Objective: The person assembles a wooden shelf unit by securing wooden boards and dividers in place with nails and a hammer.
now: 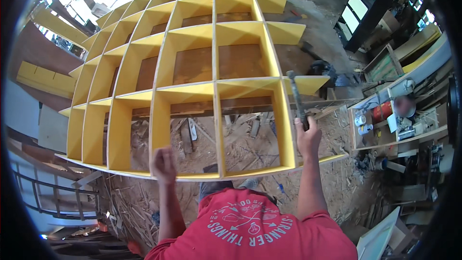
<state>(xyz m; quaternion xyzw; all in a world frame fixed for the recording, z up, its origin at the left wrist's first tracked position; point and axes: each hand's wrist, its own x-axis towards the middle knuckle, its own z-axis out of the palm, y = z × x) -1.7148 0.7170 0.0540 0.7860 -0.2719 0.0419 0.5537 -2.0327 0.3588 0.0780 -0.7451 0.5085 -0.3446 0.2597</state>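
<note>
A large yellow wooden lattice frame (185, 86) of interlocked boards spreads in front of me. At its near edge, by the front end of a divider board, is my left hand (165, 164), fingers curled closed. Whatever is between those fingers, if anything, is too small to see. My right hand (308, 138) is wrapped around the dark grip of a hammer (297, 95). Its worn shaft points up and away, beside the frame's right-hand long board. The hammer's head shows narrowly, above the frame's near right compartment corner.
Wood scraps and sawdust (240, 137) cover the ground under the frame's near part. To the right stands a wooden box (357, 137) of cans and tools. A dark power tool (319, 69) lies by the frame's right side. A black shelf unit (358, 14) stands farther back.
</note>
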